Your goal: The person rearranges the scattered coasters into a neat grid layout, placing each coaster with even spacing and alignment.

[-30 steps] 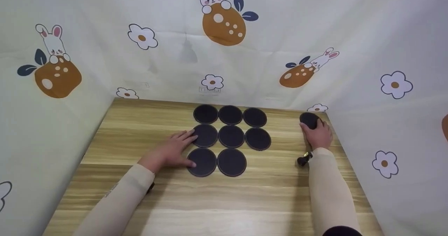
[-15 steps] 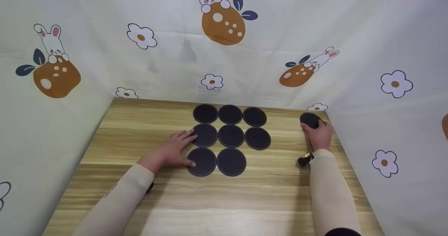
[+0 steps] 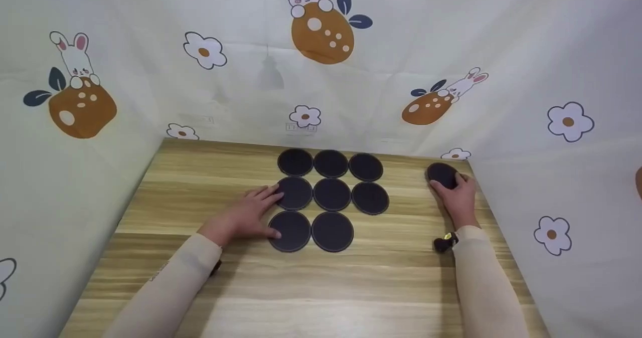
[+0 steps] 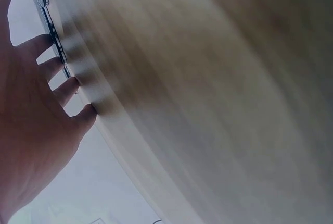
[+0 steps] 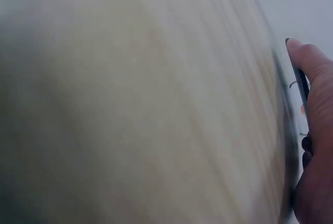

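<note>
Several round black coasters lie flat in touching rows on the wooden table: three in the back row, three in the middle row, and two in front. My left hand [image 3: 243,212] rests at their left side. Its fingertips touch the left coaster [image 3: 294,193] of the middle row and its thumb lies on the left front coaster [image 3: 289,231]. Over at the far right, my right hand [image 3: 456,197] pinches a single coaster [image 3: 441,175] between thumb and fingers. In the right wrist view this coaster [image 5: 301,86] is seen edge-on, raised off the tabletop.
The wooden table [image 3: 321,288] meets a pale printed cloth [image 3: 241,92] at the back and on both sides. To the right of the front row, bare wood [image 3: 391,242] shows. A small dark device [image 3: 445,242] sits at the right wrist.
My right hand has brought the pinched coaster slightly nearer and to the left, and the right forearm has drawn back a little. The left hand and the laid-out coasters have stayed put.
</note>
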Demonstrator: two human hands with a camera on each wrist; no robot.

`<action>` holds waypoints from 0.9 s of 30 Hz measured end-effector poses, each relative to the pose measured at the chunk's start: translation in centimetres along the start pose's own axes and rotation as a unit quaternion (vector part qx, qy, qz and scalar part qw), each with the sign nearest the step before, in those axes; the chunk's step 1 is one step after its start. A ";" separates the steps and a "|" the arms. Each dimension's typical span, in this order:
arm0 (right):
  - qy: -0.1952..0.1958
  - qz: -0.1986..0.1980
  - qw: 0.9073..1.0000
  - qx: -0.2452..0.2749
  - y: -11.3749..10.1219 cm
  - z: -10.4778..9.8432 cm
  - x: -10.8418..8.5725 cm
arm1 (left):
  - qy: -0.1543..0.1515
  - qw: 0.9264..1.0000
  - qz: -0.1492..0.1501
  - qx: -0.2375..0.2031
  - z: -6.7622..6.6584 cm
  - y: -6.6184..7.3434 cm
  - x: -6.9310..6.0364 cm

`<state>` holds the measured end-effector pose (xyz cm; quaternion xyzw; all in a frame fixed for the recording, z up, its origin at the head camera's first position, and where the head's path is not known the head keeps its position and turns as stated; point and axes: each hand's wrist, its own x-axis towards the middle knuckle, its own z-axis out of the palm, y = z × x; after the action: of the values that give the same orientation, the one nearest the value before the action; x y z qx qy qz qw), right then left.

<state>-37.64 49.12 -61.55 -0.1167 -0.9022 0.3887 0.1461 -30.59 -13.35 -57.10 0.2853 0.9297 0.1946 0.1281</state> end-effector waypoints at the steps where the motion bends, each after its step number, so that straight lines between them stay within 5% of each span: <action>1: -0.002 -0.004 1.000 0.005 -0.1 -0.1 -0.1 | 0.000 1.000 0.000 -0.001 0.0 0.0 0.0; 13: -0.046 -0.067 0.997 -0.014 -2.1 -1.4 -2.1 | -0.001 1.000 0.002 0.008 0.1 -0.1 0.1; 27: -0.088 -0.134 0.987 -0.009 -4.9 -0.2 -5.5 | 0.002 1.000 0.004 0.017 0.0 -0.1 0.1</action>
<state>-32.93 44.22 -58.76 0.0385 -0.9224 0.3664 0.1157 -30.72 -13.40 -57.14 0.2909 0.9319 0.1801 0.1204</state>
